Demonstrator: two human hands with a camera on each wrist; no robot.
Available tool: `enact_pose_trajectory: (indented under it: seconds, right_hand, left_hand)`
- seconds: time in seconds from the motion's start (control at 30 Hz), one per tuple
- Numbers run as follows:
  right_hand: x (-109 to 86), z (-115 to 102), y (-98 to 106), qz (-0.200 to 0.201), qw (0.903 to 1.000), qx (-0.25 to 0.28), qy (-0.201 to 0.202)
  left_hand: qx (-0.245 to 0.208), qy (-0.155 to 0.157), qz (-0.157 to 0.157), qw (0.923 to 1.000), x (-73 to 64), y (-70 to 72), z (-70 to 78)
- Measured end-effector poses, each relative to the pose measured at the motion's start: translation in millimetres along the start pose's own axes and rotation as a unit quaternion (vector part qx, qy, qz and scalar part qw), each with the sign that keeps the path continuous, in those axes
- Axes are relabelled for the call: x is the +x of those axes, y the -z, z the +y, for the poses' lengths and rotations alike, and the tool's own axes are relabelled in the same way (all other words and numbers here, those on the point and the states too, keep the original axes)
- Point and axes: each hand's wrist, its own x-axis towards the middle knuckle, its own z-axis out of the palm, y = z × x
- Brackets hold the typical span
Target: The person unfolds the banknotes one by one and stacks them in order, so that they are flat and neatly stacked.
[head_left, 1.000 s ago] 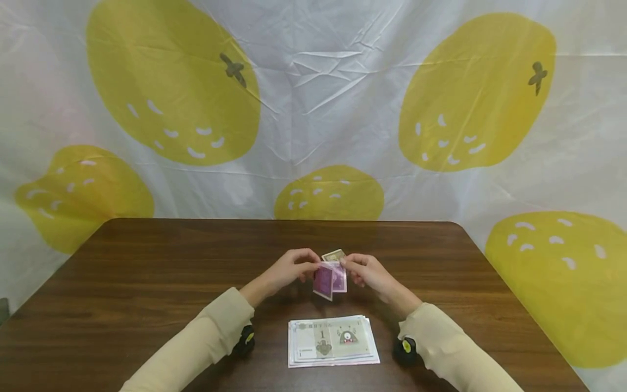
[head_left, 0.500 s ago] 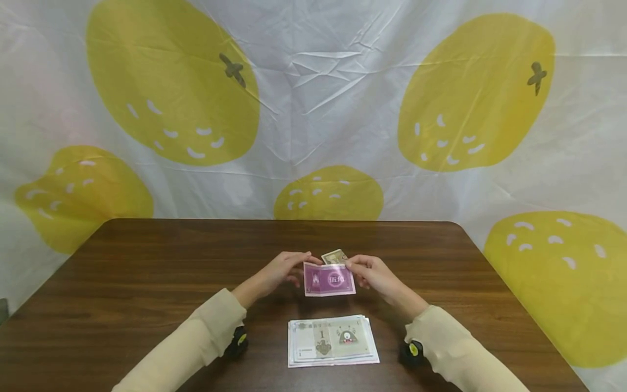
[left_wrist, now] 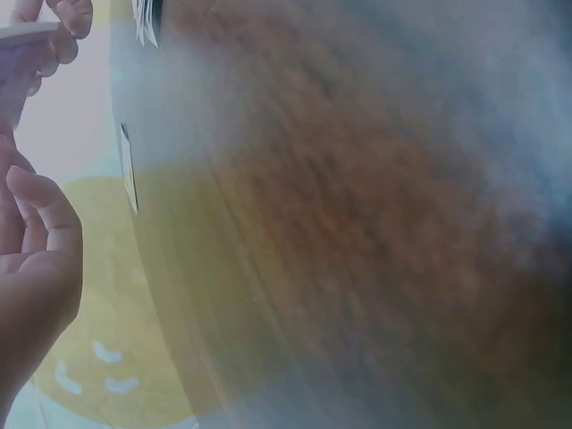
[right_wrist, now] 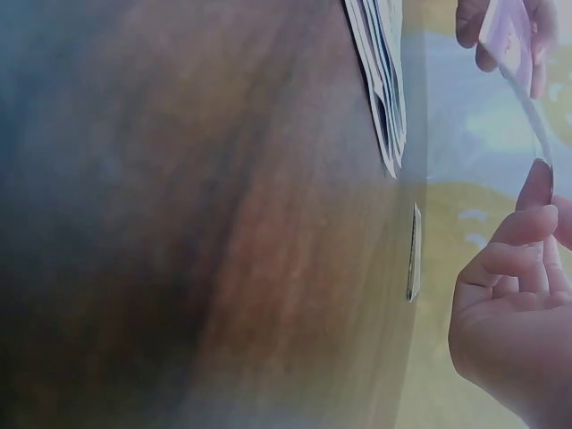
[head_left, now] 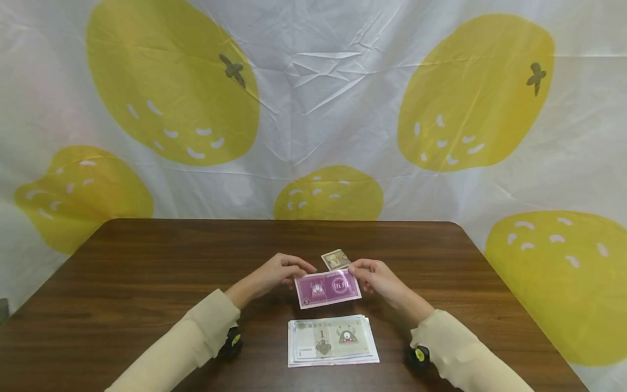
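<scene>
A purple play banknote [head_left: 328,289] is spread out above the table between both hands. My right hand [head_left: 379,277] pinches its upper right corner between thumb and fingers. At the opposite upper corner, my left hand [head_left: 276,275] holds the edge with the thumb, its forefinger reaching along the top. From the right wrist view, the note [right_wrist: 527,103] bends between the two hands. A small tan note [head_left: 335,259] lies on the table behind the purple one, its lower edge partly covered in the head view.
A pile of larger paper notes [head_left: 333,343], a grey-green one marked 1 on top, lies nearer the person. All of this is on a brown wooden table [head_left: 171,261]. A white cloth with lemon prints [head_left: 328,136] hangs beyond the far edge.
The purple note was folded over a second ago and now lies opened flat, lower and nearer the pile. The left hand has moved left, the right hand slightly right and down.
</scene>
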Motion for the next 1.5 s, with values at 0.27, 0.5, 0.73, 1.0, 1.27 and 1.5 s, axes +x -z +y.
enact_pose_trajectory:
  seconds: [0.27, 0.5, 0.73, 1.0, 1.27, 1.5]
  right_hand:
    - [-5.2, 3.2, 0.2, -0.007, 0.9999, -0.005, -0.007]
    - [-13.3, 5.7, 5.6, -0.057, 0.9977, -0.033, 0.016]
    - [-23.9, 4.0, 8.3, -0.104, 0.9933, -0.045, 0.021]
    - [-32.3, 4.2, 7.1, -0.163, 0.9849, -0.053, 0.028]
    - [-35.2, 8.6, 8.7, -0.189, 0.9783, -0.082, 0.027]
    - [-34.3, 12.5, 8.0, -0.200, 0.9743, -0.101, 0.026]
  left_hand:
    - [0.028, -0.009, -0.011, 0.9995, -6.0, -2.7, 2.7]
    - [0.045, -0.015, -0.031, 0.9984, -10.2, -6.8, 3.8]
    - [0.099, -0.048, -0.080, 0.9907, -16.2, -13.6, 6.1]
    - [0.128, -0.066, -0.138, 0.9799, -20.5, -18.8, 2.3]
    - [0.159, -0.065, -0.170, 0.9703, -23.6, -24.9, 1.6]
    - [0.226, -0.072, -0.172, 0.9561, -24.9, -31.6, 3.9]
